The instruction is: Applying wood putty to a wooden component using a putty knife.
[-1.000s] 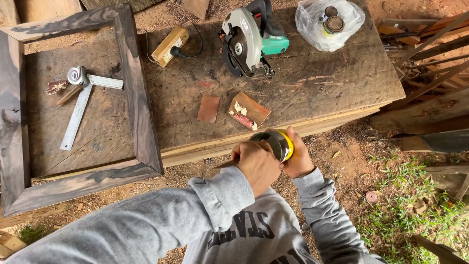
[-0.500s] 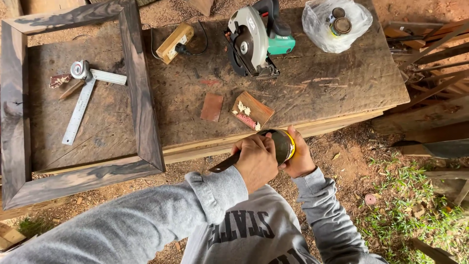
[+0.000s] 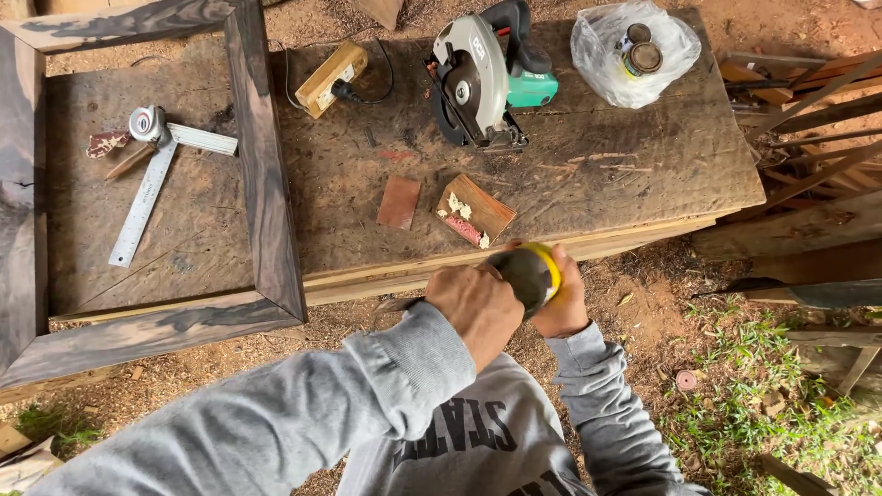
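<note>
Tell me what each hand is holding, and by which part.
Right hand grips the side of a dark round can with a yellow rim. Left hand holds a thin tool by one end; its kind cannot be told.

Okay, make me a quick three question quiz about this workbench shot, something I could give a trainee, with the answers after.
1. True or false: the circular saw lies inside the dark wooden frame.
2. What do the left hand and right hand close around? A) a round yellow-rimmed container B) the metal square C) the plastic bag
3. Fill in: the two small wood blocks lie near the bench's ___ edge.

Key: 1 false, it lies outside the frame. 2 A. 3 front, the edge nearest the person.
</note>
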